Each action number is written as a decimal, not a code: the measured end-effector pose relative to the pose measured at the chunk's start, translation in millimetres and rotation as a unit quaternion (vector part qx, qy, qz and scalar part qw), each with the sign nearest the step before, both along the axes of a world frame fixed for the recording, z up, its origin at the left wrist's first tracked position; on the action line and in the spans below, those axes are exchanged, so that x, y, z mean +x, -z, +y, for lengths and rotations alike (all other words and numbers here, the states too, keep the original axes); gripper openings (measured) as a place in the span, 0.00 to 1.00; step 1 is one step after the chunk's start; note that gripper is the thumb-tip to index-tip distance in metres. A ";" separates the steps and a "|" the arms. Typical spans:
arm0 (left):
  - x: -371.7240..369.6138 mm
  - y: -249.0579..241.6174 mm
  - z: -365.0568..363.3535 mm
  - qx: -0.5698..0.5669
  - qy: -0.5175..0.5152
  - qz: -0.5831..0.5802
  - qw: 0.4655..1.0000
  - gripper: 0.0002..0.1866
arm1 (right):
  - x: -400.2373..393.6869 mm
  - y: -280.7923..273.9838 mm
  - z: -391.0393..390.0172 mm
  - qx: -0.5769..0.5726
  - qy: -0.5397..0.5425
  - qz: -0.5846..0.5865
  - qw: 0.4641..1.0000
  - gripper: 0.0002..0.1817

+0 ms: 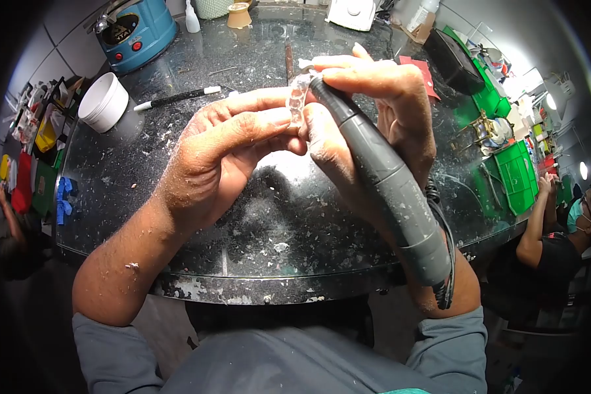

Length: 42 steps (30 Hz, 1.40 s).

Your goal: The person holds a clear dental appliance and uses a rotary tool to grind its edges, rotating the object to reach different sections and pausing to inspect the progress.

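Observation:
My left hand [207,154] pinches a clear, tooth-shaped dental splint [297,100] between thumb and fingers, above the middle of the dark bench. My right hand [397,88] is wrapped round a black rotary handpiece [386,172], gripped like a pen, its cord trailing past the right wrist. The handpiece's front end meets the upper end of the splint; whether the bur touches it is hidden by the fingers. My right thumb lies close against the splint's right side. White dust and shavings cling to both hands and the handpiece.
The speckled black bench [269,253] carries a white tub [103,103], a black-and-white marker [177,98] and a blue machine [138,41]. On the right are a red sheet [426,76], a black box [454,60] and green trays [513,178]. Another person [551,246] sits at far right.

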State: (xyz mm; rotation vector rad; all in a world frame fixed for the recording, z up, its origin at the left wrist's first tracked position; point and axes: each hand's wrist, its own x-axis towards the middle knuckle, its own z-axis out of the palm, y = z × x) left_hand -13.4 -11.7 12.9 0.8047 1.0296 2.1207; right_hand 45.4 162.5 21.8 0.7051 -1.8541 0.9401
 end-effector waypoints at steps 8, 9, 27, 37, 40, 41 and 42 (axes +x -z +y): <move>2.3 -0.2 1.6 -0.039 -0.061 0.010 0.997 0.15 | 0.2 3.3 2.7 0.026 -0.017 -0.013 0.999 0.18; 2.4 -0.4 1.8 -0.039 -0.062 0.010 0.997 0.15 | -0.7 4.4 1.9 0.026 -0.018 -0.013 0.999 0.18; 2.7 3.6 3.5 -0.023 -0.056 0.050 0.997 0.15 | -3.1 2.0 4.8 0.051 -0.012 0.008 0.999 0.17; 1.7 2.2 4.0 -0.031 -0.066 0.060 0.996 0.14 | 3.5 -2.2 -2.3 -0.029 -0.020 -0.017 0.999 0.18; 3.2 0.4 3.4 -0.036 -0.071 0.073 0.994 0.15 | 5.4 -5.0 4.2 -0.011 -0.034 -0.030 0.999 0.18; 3.5 0.0 3.4 -0.037 -0.076 0.075 0.994 0.14 | 5.3 -4.7 4.2 -0.007 -0.044 -0.028 0.999 0.18; 3.6 -0.2 3.5 -0.038 -0.080 0.077 0.993 0.14 | 4.6 -3.8 4.1 -0.007 -0.043 -0.028 0.999 0.18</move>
